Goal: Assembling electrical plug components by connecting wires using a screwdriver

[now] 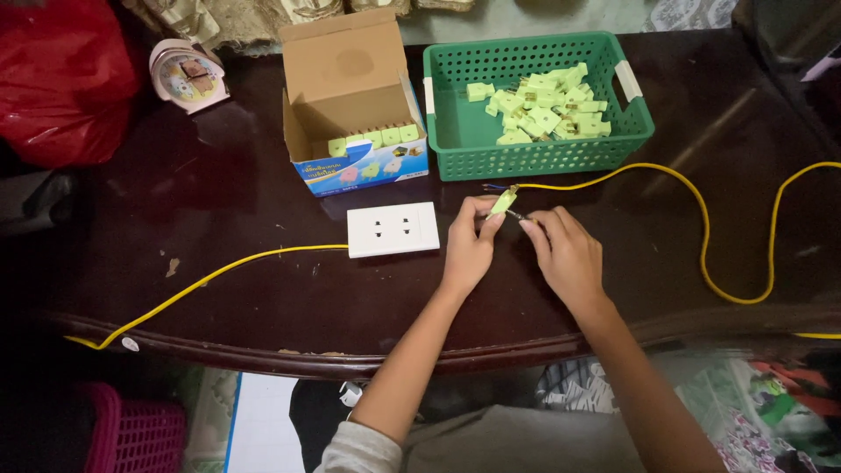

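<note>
My left hand [469, 245] pinches a small pale green plug piece [503, 202] at the end of a yellow cable [701, 219]. My right hand [565, 254] sits just right of it, its fingertips on a thin dark tool or metal part [517, 215] touching the plug; what exactly it is stays too small to tell. The cable's bare wire ends [491, 187] stick out left of the plug. A white double socket plate [392, 229] lies left of my left hand, with a second yellow cable [219, 276] running from it.
A green plastic basket [447, 131] with several pale green plug parts [543, 109] stands behind my hands. An open cardboard box [350, 79] holding more plugs sits to its left. A pink clock [186, 74] and red bag [61, 79] lie far left on the dark table [219, 193].
</note>
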